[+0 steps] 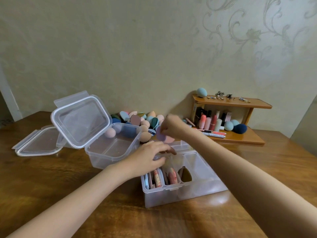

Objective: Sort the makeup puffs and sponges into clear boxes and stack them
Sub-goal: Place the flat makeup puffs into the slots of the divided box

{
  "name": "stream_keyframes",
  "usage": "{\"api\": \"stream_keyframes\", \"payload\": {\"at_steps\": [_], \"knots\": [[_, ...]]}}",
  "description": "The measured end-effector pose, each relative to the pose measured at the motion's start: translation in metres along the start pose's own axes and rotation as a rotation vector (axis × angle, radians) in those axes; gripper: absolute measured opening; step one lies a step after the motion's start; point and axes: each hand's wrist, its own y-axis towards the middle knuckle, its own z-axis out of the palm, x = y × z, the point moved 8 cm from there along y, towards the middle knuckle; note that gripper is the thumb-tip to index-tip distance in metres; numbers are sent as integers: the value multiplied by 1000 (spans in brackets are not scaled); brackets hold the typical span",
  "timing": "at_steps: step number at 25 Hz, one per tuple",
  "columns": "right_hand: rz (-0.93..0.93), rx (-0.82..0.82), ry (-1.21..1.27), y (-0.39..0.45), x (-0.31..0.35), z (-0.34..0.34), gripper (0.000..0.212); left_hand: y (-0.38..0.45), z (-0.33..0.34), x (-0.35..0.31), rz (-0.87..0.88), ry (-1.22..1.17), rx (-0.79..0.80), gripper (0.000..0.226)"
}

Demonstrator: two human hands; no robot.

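Observation:
A clear divided box [197, 189] stands in front of me, with flat puffs on edge in its left compartments and a brown teardrop puff [186, 175] in the third. My left hand [151, 157] rests on the box's far left rim, fingers curled over the puffs; whether it grips one I cannot tell. My right hand [171, 126] hovers beyond the box, pinching a round lilac puff [161, 133]. A pile of coloured puffs and sponges [144, 120] lies by the wall. A second clear box [109, 148] stands open on the left with a pink sponge [110, 133] inside.
A loose clear lid [37, 143] lies at the far left of the wooden table [51, 177]. A small wooden shelf [240, 134] at the back right holds lipsticks, pencils, several sponges and jewellery. The wall runs close behind everything.

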Motion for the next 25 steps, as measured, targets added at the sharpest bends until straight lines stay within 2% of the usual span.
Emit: {"api": "stream_keyframes", "payload": {"at_steps": [2,4,7,9,13,21,23,25], "knots": [[-99,-284,122,-27,-7,-51,21,-1,-3,-7,24,17,-58,28],[-127,-383,178,-63,-16,-83,19,-3,-1,-23,59,23,-102,23],[-105,-183,172,-92,-17,-79,16,-3,17,-46,79,155,51,24],[-95,-121,150,-106,-15,-77,12,-3,24,-49,70,268,127,29],[-170,-19,57,-125,-2,-70,16,-9,25,-47,87,375,131,35],[-262,149,-119,-155,12,-11,20,-15,18,-40,42,185,77,25],[-268,169,-99,-158,13,-5,22,-14,17,-41,19,163,70,22],[-255,169,-23,-156,12,-9,33,-11,9,-36,-26,41,19,20]]}}
